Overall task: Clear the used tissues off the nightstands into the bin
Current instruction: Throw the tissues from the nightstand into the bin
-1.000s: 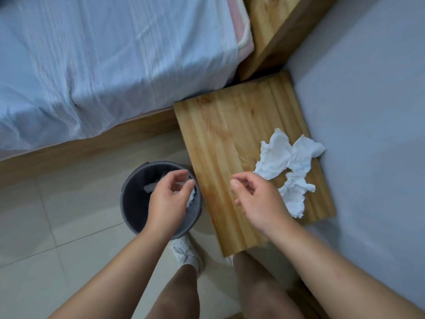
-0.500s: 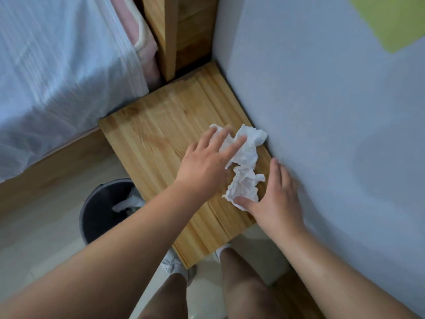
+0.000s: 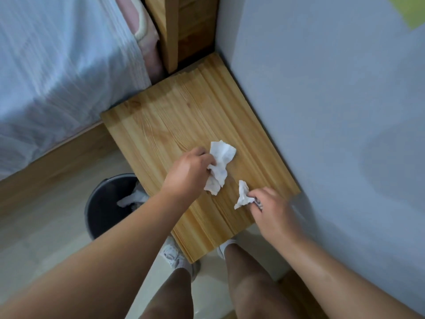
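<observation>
Filling the upper left: bed (image 3: 57, 77) under a pale sheet. Wooden nightstand (image 3: 174, 125) sits between the bed and the grey wall (image 3: 333, 111). Dark round bin (image 3: 101, 210) stands on the floor just beside the nightstand's left edge, with a binned tissue (image 3: 131, 200) crumpled inside. Left hand (image 3: 188, 173) is over the nightstand top, fingers curled round the larger tissue (image 3: 222, 162). Right hand (image 3: 271, 210) is near the front right corner, fingertips pinching the smaller tissue (image 3: 242, 195). Both held tissues are near each other but apart.
</observation>
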{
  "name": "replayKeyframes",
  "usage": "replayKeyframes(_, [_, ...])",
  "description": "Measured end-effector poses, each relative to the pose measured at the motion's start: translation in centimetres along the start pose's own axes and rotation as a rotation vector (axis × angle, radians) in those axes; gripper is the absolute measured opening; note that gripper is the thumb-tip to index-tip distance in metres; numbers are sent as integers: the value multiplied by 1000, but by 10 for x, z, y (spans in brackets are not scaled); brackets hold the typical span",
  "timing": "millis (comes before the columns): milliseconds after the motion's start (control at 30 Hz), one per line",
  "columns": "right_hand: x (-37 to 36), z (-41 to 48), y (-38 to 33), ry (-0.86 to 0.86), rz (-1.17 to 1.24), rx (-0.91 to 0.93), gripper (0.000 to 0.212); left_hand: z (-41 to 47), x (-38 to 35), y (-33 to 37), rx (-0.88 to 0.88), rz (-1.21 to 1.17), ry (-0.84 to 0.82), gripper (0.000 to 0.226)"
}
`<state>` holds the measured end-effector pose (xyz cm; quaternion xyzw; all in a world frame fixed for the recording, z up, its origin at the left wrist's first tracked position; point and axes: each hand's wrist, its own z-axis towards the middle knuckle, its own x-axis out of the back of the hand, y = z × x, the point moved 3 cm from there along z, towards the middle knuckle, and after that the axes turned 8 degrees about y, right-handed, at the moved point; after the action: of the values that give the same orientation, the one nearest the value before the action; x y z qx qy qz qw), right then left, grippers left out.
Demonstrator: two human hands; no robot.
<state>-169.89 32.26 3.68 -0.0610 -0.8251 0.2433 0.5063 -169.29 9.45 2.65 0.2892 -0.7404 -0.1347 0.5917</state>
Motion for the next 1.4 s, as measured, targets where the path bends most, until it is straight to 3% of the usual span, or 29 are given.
replayKeyframes(200, [8,-3,-43,70,90,51,13,-59,27,-29,446,-379,202,33])
replayKeyframes(367, [-2,-4,-110,125,187,118,23,-133,58,-70,689,-593,383,41])
replayKeyframes(467, [-20,-10,-155,98,261,179,30,-184,62,-106,899,-689,471,44])
replayKeyframes(633, [-82,-21,-199,-46,342,81,13,-254,44,-159,1140,-871,548,46])
replayKeyframes(867, [-171,-30,-211,-131,288,21,12,-275,-6,-208,1275,-909,518,34])
replayKeyframes(1033, [-223,-20,-208,-162,232,-59,14,-261,-39,-234,1267,-916,497,17])
replayKeyframes(1167, [-247,-11,-199,-211,218,-108,36,-254,-53,-252,1201,-915,446,20])
replayKeyframes(1233, [-249,-9,-194,-228,192,-133,48,-254,-54,-258,1205,-983,396,36])
replayKeyframes(1300, [-245,-10,-190,-227,163,-145,54,-258,-52,-262,1203,-1021,353,48])
replayKeyframes(1400, [-237,-13,-184,-228,143,-176,55,-263,-43,-266,1173,-984,335,44])
